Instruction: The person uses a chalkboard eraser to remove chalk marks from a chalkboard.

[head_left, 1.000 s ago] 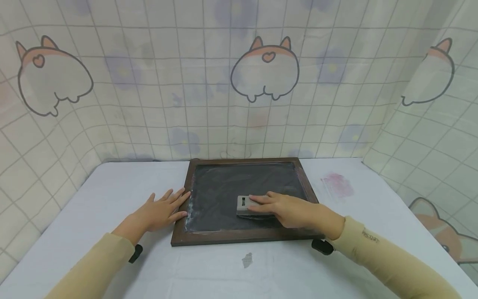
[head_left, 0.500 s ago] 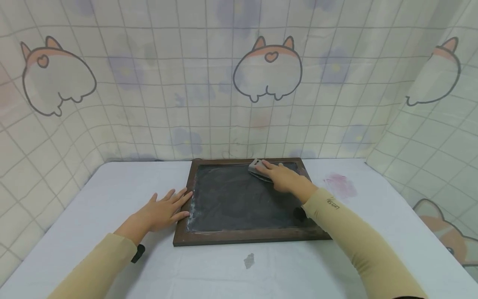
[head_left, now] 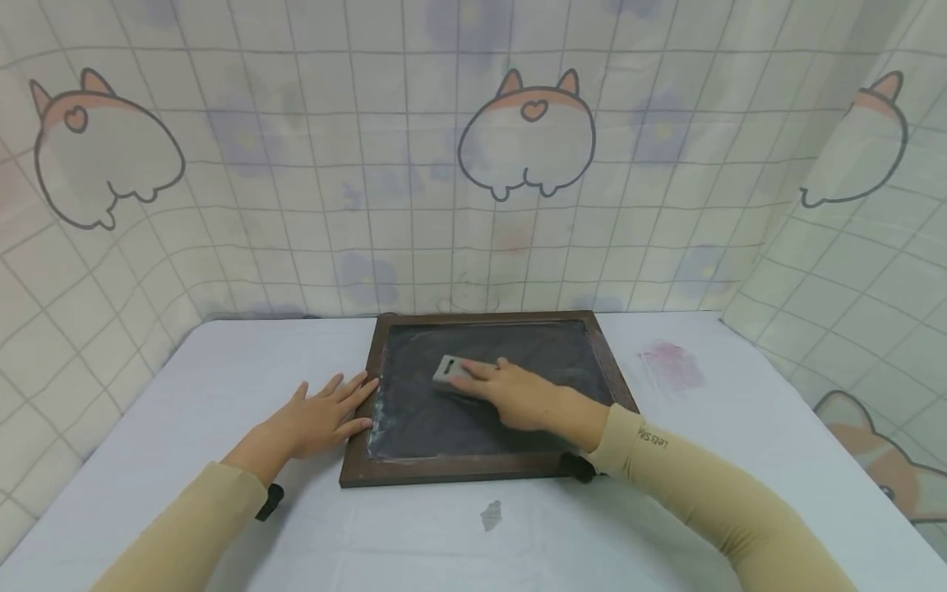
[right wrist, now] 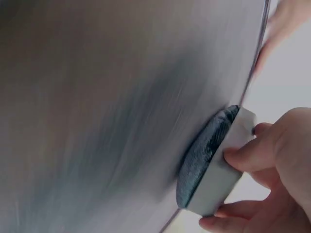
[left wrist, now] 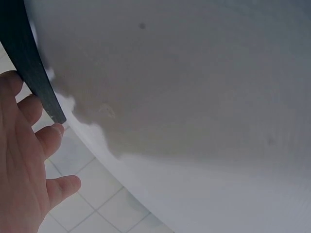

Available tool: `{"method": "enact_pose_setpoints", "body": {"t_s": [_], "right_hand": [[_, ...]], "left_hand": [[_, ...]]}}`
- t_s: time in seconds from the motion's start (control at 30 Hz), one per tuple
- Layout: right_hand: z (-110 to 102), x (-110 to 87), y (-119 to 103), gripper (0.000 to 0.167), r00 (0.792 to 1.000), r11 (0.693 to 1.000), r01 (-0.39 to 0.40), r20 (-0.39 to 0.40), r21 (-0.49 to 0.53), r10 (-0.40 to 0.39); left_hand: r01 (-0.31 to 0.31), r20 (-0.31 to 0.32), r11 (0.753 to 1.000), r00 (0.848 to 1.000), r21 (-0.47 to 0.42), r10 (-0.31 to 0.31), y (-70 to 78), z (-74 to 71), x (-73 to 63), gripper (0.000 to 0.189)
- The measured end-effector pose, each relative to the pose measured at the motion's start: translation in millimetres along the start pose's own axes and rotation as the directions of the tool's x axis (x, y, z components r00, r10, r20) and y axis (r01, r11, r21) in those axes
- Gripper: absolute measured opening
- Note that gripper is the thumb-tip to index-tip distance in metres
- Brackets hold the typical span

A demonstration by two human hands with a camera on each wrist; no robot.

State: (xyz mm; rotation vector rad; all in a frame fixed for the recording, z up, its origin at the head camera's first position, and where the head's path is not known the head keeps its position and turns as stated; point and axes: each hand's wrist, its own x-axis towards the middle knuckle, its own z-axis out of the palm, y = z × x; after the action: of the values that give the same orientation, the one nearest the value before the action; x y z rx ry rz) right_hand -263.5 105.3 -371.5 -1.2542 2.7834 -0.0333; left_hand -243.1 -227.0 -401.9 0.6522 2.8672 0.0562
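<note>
A blackboard [head_left: 414, 427] in a dark brown wooden frame lies on the white table. On its left frame edge rests my left hand [head_left: 314, 423], fingers spread and straight; the left wrist view shows these fingers [left wrist: 30, 109] touching the dark frame edge [left wrist: 34, 68]. My right hand [head_left: 521, 397] grips a grey blackboard eraser [head_left: 447, 370] over the middle of the board. In the right wrist view, thumb and fingers pinch the sides of the eraser's grey body [right wrist: 218, 170], and its dark felt pad [right wrist: 201, 158] meets the board surface. Whitish chalk smears [head_left: 379, 411] show along the board's left side.
The white tabletop [head_left: 399, 543] surrounds the board. A pink stain [head_left: 672, 367] marks it at the right, and a small grey patch [head_left: 491, 515] lies in front. A curtain with a grid and cartoon print [head_left: 525, 148] stands behind and at both sides.
My right hand first carried the eraser from the board's lower middle up to its far edge, then back toward me and left to the middle. My left hand has stayed on the frame.
</note>
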Motion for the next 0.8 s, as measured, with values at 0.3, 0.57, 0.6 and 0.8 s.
{"method": "enact_pose_setpoints", "body": {"t_s": [0.3,0.57,0.6,0.8], "right_hand": [[2,-18.0,-47,0.077,0.986,0.987,0.161,0.054,-0.008,-0.160],[8,-43.0,0,0.077,0.998,0.996,0.043,-0.047,0.083,-0.039],[8,-46.9,9,0.077,0.998,0.995,0.015,-0.058,0.097,-0.009],[2,-62.7,59,0.078,0.979,0.980,-0.180,-0.087,0.082,0.187]], "left_hand": [[0.004,0.000,1.000,1.000,0.000,-0.004,0.5,1.3,0.4,0.073],[-0.034,-0.025,0.999,0.999,-0.010,0.033,0.5,2.6,-2.4,0.071],[-0.036,-0.027,0.999,0.999,-0.011,0.035,0.6,1.9,-2.6,0.071],[-0.030,-0.026,0.999,0.999,-0.022,0.029,-0.2,0.3,-2.5,0.070]]}}
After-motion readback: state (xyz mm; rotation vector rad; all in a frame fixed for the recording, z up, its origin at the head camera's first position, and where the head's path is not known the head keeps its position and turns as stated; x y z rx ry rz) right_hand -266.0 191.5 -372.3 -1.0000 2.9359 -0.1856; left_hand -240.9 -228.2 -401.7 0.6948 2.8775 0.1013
